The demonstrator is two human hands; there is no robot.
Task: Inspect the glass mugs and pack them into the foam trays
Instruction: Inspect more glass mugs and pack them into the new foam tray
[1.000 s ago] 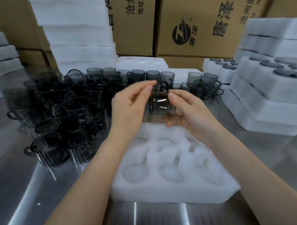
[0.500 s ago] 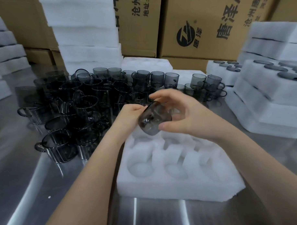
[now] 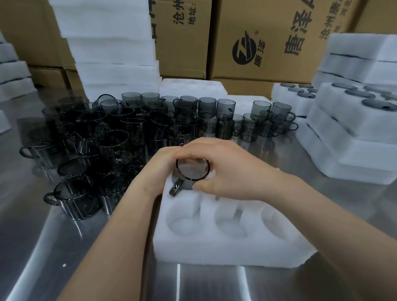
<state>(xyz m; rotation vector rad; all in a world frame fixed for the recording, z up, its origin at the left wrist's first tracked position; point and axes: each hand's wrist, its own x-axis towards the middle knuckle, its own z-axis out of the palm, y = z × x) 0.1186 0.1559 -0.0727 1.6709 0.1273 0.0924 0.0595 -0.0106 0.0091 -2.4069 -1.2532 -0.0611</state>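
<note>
A smoky grey glass mug [image 3: 190,175] sits upright in the far left pocket of the white foam tray [image 3: 225,248], its handle pointing toward me. My right hand [image 3: 224,169] grips the mug's rim from above, fingers curled over the far side and thumb on the near side. My left hand [image 3: 164,166] presses against the mug's left side, partly tucked under the right hand's fingers. The three near pockets of the tray hold nothing. A crowd of loose grey mugs [image 3: 112,138] stands on the steel table to the left and behind.
Filled foam trays [image 3: 355,133] are stacked at the right. A tall pile of foam sheets [image 3: 111,48] and cardboard boxes [image 3: 271,38] line the back. More foam lies at the far left edge. Bare steel table [image 3: 210,290] lies in front of the tray.
Both hands lowered the mug from in front of me, turned it mouth up, and brought it down into the tray's far left pocket.
</note>
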